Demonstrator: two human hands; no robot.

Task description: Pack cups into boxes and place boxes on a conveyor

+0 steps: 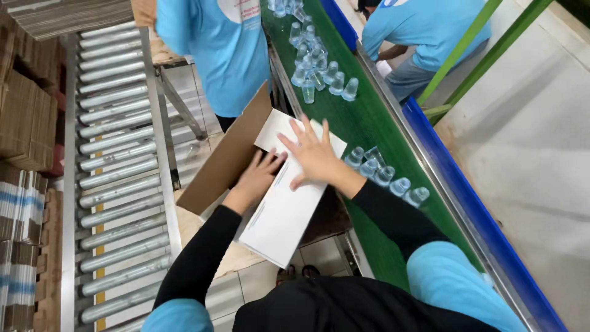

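The green conveyor belt (369, 123) runs diagonally past your right side, edged by a blue rail (467, 203). To your left stands a roller conveyor (117, 166) of bare metal rollers, with stacks of flattened cardboard (24, 117) beyond it.

Between the two, right in front of you, sits an open brown cardboard box (227, 160), its long flap standing up on the far-left side. Across the top of the box lies a white sheet (286, 209), a flat rectangular liner, tilted so that its near corner hangs out over the box edge toward you.

Your right hand (316, 157) lies flat on the upper part of the sheet, fingers spread and pressing down, not closed around anything. Your left hand (258, 175) is at the sheet's left edge, fingers tucked down beside it into the box; you cannot tell from here whether they pinch the edge or only push against it.

On the belt, a small cluster of clear plastic cups (387, 175) rests just beside your right wrist, and a larger cluster of cups (316, 67) lies further up the belt. Two people in light blue shirts (215, 49) stand beyond the box and the belt.
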